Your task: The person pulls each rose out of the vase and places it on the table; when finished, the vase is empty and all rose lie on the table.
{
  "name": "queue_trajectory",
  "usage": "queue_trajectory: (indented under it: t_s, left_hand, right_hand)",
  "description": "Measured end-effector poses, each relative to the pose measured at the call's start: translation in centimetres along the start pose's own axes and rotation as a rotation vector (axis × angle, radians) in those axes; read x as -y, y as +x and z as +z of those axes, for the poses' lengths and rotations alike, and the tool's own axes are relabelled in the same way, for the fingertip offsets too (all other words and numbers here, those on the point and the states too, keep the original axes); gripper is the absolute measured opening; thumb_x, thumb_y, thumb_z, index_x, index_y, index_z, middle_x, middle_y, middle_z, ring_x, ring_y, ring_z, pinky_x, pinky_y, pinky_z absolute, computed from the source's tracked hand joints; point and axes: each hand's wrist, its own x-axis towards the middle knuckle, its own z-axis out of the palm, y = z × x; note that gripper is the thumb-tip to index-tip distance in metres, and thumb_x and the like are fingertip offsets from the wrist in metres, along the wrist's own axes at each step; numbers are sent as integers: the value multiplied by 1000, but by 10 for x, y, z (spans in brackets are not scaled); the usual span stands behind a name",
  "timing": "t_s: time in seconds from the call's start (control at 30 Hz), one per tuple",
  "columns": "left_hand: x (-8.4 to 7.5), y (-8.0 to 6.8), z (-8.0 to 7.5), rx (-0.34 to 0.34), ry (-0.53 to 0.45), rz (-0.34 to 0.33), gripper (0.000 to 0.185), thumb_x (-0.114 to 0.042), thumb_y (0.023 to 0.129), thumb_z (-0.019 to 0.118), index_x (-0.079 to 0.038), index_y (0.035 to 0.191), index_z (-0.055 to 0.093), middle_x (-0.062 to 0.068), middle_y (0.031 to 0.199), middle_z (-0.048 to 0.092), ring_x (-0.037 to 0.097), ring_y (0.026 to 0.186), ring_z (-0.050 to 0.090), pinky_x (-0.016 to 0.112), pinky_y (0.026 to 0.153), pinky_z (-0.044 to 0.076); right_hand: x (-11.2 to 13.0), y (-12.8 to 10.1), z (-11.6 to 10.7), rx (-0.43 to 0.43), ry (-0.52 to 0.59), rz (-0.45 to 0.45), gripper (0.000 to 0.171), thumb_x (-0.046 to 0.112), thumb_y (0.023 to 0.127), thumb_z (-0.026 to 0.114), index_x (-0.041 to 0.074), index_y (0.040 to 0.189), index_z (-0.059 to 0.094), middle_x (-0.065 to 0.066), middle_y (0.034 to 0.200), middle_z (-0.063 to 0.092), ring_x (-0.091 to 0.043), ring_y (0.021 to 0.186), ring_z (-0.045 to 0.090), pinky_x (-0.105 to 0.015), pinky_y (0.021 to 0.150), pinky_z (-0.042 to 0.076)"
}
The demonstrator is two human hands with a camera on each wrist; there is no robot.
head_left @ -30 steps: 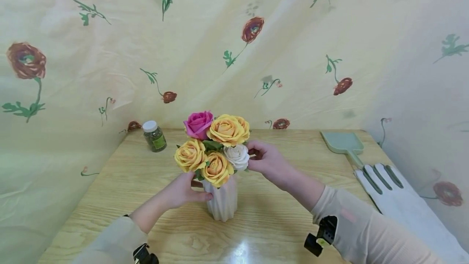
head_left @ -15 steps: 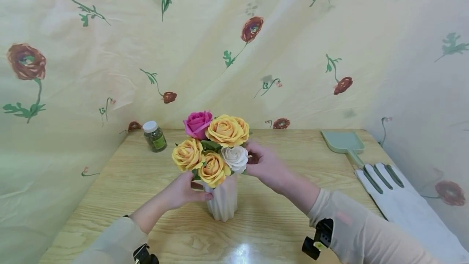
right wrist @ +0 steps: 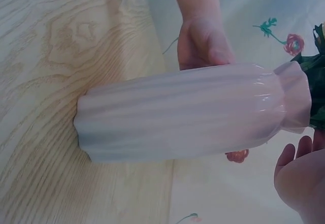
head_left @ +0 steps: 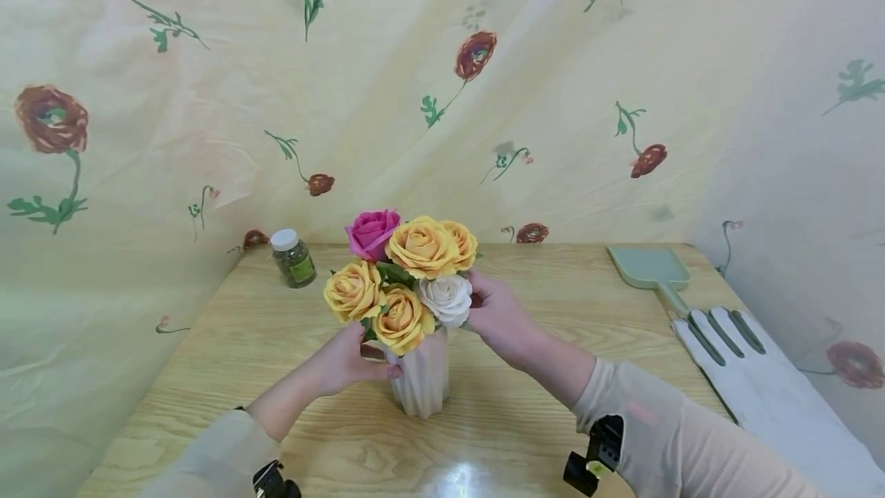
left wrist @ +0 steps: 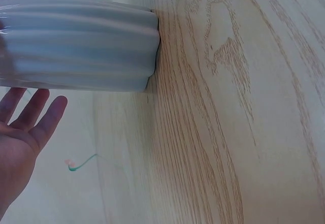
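- Head view, frame centre: white ribbed vase of roses stands on the tabletop.
- Left hand grips the vase's neck.
- Right hand, fingers curled, touches the white rose; grip unclear.

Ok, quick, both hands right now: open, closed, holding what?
Left hand: grips the white ribbed ceramic vase near its neck.
Right hand: at the white rose; grip cannot be told.
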Motion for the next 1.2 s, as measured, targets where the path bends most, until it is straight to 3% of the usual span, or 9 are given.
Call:
queue_trajectory:
  t_s: [0.2, 0.37, 0.5, 0.63, 0.83, 1.2]
  left_hand:
    - [0, 0, 1, -2, -15, -26, 63, -15, 74, 69, -14, 127, 35, 1, 121, 41, 20, 104, 46, 30, 82, 46]
    - [-1, 1, 1, 2, -19, -22, 63, -13, 74, 68, -13, 127, 34, 2, 121, 41, 20, 102, 47, 30, 82, 46]
    - [-2, 0, 2, -3, -12, -35, 63, -13, 74, 69, -12, 127, 35, 2, 121, 42, 18, 102, 49, 29, 82, 46]
    - [-2, 0, 2, -2, -17, -35, 63, -13, 74, 69, -12, 127, 36, 2, 121, 43, 18, 101, 49, 29, 82, 46]
    - [-1, 0, 3, 2, -34, -39, 60, -12, 74, 69, -12, 125, 38, 3, 117, 45, 19, 99, 49, 30, 82, 46]
    - [1, 0, 2, 3, -40, -41, 61, -13, 73, 69, -12, 125, 38, 3, 118, 45, 19, 101, 49, 30, 84, 45]
  right_hand:
    - [3, -2, 0, -27, 13, 17, 38, 2, 76, 61, -3, 113, 53, -11, 113, 49, -17, 98, 46, -25, 75, 45]
    - [2, -1, -2, 9, -34, -15, 41, 4, 78, 59, 1, 118, 51, -9, 122, 45, -17, 106, 43, -26, 80, 44]
    - [2, 1, -5, 54, -40, -37, 36, 8, 80, 58, 2, 114, 52, -9, 109, 52, -19, 96, 48, -29, 78, 45]
    - [1, 3, -7, 77, -2, -37, 31, 12, 83, 57, 3, 112, 51, -9, 108, 51, -20, 99, 48, -32, 81, 44]
    - [-1, 7, -7, -1, 11, -24, 23, 10, 83, 57, 3, 104, 49, -10, 100, 51, -21, 92, 48, -30, 73, 45]
    - [3, 16, -5, -138, -141, 58, 18, 5, 78, 57, -1, 95, 59, -8, 85, 57, -18, 79, 50, -28, 65, 45]
